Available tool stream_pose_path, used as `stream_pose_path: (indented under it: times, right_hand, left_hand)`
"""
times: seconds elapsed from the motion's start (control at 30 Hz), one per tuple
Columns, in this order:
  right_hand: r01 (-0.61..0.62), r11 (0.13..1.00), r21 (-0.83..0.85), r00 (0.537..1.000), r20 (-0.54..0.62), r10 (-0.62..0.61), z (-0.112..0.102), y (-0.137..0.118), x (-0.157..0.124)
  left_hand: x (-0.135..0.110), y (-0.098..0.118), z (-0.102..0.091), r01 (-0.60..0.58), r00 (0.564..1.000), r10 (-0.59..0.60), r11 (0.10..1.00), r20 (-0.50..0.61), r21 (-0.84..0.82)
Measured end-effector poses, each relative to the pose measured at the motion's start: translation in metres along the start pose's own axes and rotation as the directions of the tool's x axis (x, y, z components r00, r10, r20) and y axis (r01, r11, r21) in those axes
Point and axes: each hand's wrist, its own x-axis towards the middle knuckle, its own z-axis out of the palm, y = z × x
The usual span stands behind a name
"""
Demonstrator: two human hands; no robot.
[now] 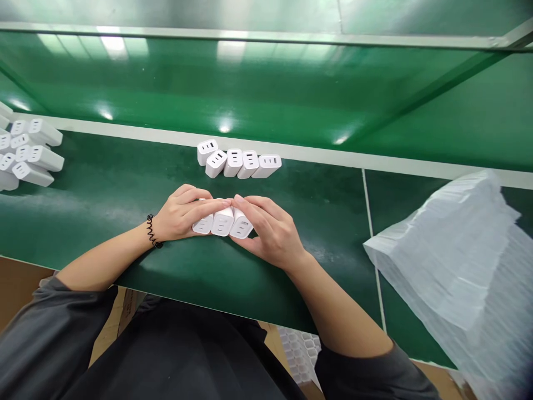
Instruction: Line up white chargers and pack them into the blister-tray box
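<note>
White chargers (pixel 222 223), three side by side, sit in the head view between the person's hands at the near middle of the tabletop (pixel 328 194), ports facing the body. The left hand (pixel 182 214) is clamped on the left end of the trio, fingers over the top; the right hand (pixel 275 232) grips the right end, its thumb low along the side, and the fingertips of both hands meet above. Handling them well likely means squeezing evenly from both ends, so the middle one cannot slip, and keeping the port faces level; the right one seems slightly tilted, so a light nudge could square it. Keeping clear of the row (pixel 234 164) of five just behind also seems wise. The fingers hide the trio's tops and far ends, the left thumb is mostly out of sight, and whether the undersides touch the tabletop I cannot tell. Glare and pale tones blur their ports. The group (pixel 46 158) at left is cut off by the frame, as are the sheets (pixel 433 250) at right.
</note>
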Motion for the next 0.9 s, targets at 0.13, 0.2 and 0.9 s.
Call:
stream_pose_path:
  times: [0.13, 0.2, 0.9]
  right_hand:
    - [-0.047, 0.999, 0.009, 0.996, 0.081, 0.046, -0.0028, -0.0014, -0.0005]
    - [-0.068, 0.997, 0.021, 0.992, 0.11, 0.065, -0.0038, -0.0019, -0.0006]
    - [-0.105, 0.99, 0.094, 0.985, 0.149, 0.09, 0.0057, 0.0017, -0.0025]
  left_hand:
    - [-0.0008, 0.0009, -0.0012, 0.015, 1.0, -0.016, 1.0, 0.018, 0.003]
    - [-0.0018, 0.0012, -0.0011, 0.031, 0.999, -0.031, 0.999, 0.023, -0.009]
    - [-0.0031, -0.0014, 0.004, 0.188, 0.972, -0.16, 0.968, 0.172, -0.165]
